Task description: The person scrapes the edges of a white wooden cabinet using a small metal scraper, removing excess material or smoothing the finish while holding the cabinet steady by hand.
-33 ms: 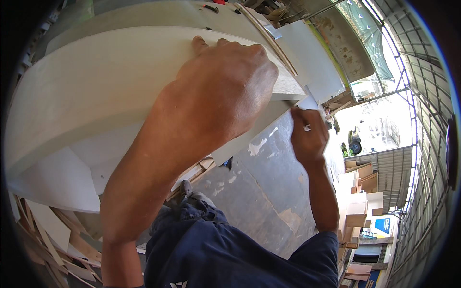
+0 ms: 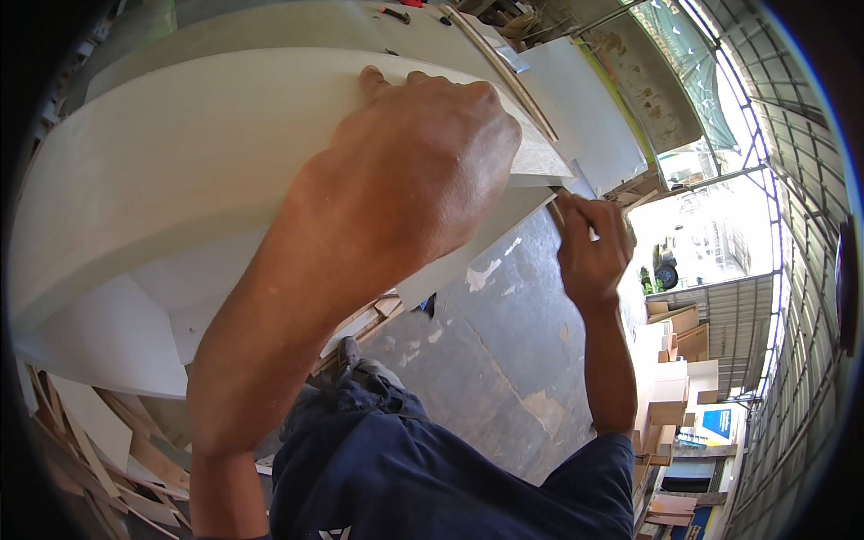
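A large white panel (image 2: 180, 135) with a curved look spans the upper left, part of a white box-like piece whose inner faces show below it. My left hand (image 2: 423, 171) lies over this panel with bent fingers, gripping it near its right end; the thumb is hidden. Beside the panel's right corner, my right hand (image 2: 594, 247) is closed in a fist. A small white bit shows between its fingers, and something thin and dark sticks out toward the panel's lower edge. What that hand holds is mostly covered.
A worktable (image 2: 342, 27) behind the panel bears a small dark tool with an orange part (image 2: 394, 15). Farther right lies a white sheet (image 2: 576, 108). Wood offcuts (image 2: 117, 441) are piled at lower left. Boxes (image 2: 670, 391) stand at right on the grey floor (image 2: 468, 360).
My right hand has shifted slightly right and down, away from the panel's corner, and more of the thin piece at its fingers shows. My left hand and the panel stay put.
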`<action>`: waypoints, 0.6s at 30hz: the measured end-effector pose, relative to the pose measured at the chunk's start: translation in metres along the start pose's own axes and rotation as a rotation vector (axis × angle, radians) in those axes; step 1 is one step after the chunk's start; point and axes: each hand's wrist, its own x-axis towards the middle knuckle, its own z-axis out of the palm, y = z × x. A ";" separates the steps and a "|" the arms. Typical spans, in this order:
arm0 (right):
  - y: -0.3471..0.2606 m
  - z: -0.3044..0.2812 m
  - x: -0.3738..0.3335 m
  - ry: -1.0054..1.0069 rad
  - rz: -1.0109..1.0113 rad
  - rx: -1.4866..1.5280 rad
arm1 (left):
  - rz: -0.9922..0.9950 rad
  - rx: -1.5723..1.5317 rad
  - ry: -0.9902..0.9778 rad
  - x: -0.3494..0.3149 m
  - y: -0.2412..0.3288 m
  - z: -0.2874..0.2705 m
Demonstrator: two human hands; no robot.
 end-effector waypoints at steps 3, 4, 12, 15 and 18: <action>-0.008 0.007 -0.008 -0.085 -0.005 0.031 | -0.002 -0.020 -0.001 0.004 0.001 -0.004; -0.012 0.009 -0.013 -0.101 -0.003 0.049 | -0.029 0.003 -0.086 0.007 0.003 -0.008; -0.007 0.003 -0.009 -0.161 0.018 0.042 | -0.006 0.025 -0.044 0.005 0.003 -0.004; -0.017 0.010 -0.016 -0.146 0.077 0.175 | -0.047 0.009 -0.126 0.007 0.006 -0.009; -0.001 0.000 0.001 0.025 -0.017 0.014 | -0.048 0.079 -0.185 0.008 0.007 -0.006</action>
